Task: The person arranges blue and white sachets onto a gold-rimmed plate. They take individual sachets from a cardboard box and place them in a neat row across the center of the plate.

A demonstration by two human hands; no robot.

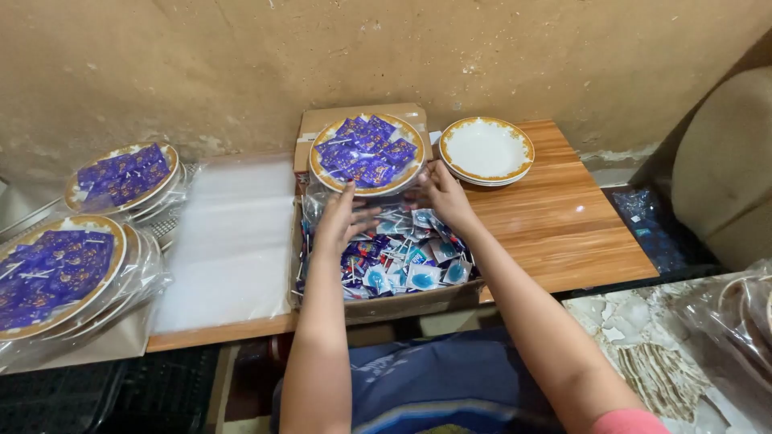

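Both hands, left hand [347, 215] & right hand [445, 197], grip the near rim of a round plate [367, 153]. Plate: gold-edged ceramic w/ glossy purple packets [366, 150], in clear wrap, above a cardboard box [402, 304].

Light's warm and fairly dim, coming from above w/ no hard shadows; my arms shade the box [386, 301] below them a bit. Glare on the clear plastic sheet [229, 241] and a small spot on the wooden table [563, 225]. Center's sharp enough, my hands slightly soft, edges stretched by wide lens.
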